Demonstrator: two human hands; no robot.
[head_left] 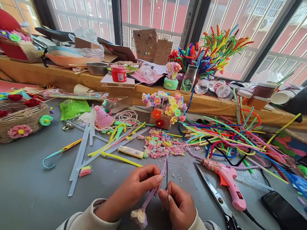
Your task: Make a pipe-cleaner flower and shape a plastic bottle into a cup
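Observation:
My left hand (143,181) pinches a lilac pipe cleaner (149,199). A small cream-and-lilac fuzzy flower (139,217) hangs at its lower end, over the table. In my right hand (179,206) is a slim pointed metal tool that looks like small scissors (167,173). Its blade points away from me, close beside the pipe cleaner's upper end; my fingers hide its handles. Just beyond the tips, lilac fuzz trimmings (178,169) and a heap of short pastel pipe-cleaner pieces (157,144) lie on the grey table (27,192).
To the right lie large scissors (222,203), a pink glue gun (229,181) with its cord, and a black phone (288,222). Behind are tangled pipe cleaners (226,136) and a flower-filled basket (161,117). Clear glue sticks (77,161) and a woven basket (7,119) are left.

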